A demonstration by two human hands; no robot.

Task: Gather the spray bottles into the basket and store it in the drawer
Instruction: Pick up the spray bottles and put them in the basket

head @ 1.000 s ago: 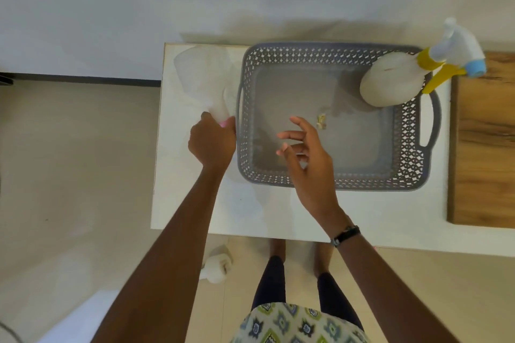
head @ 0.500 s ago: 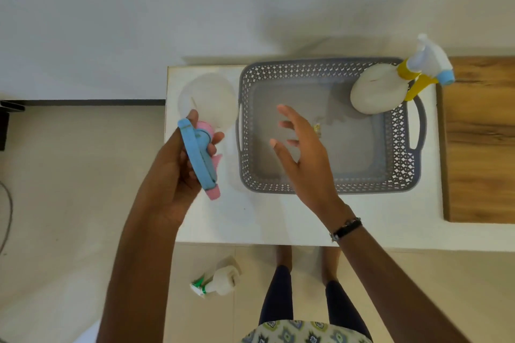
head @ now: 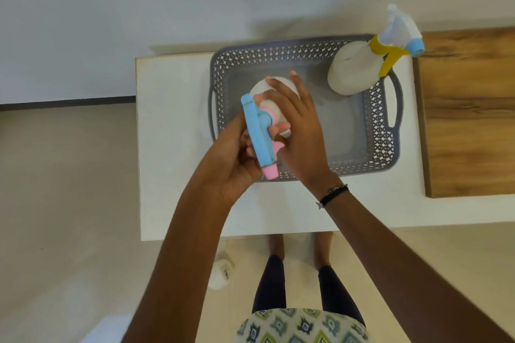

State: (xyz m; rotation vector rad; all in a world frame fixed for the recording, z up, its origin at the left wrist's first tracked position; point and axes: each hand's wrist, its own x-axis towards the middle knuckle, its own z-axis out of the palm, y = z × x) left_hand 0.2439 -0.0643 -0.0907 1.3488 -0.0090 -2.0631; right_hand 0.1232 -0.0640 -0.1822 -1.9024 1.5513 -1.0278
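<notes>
A grey perforated basket [head: 381,108] sits on the white table [head: 178,147]. A white spray bottle with a blue and pink trigger head [head: 257,133] is held over the basket's left part. My left hand [head: 234,164] grips its head from the left. My right hand [head: 298,125] wraps its white body from the right. A second white bottle with a yellow and blue trigger [head: 359,67] stands in the basket's far right corner, leaning over the rim. A third bottle [head: 221,273] lies on the floor below the table's front edge.
A wooden surface [head: 471,111] adjoins the table on the right. A white wall runs behind the table. Beige floor lies to the left and in front. My legs and feet stand at the table's front edge.
The blue and pink bottle has moved right from beside the basket to above its left part. My right hand has closed on the bottle's body.
</notes>
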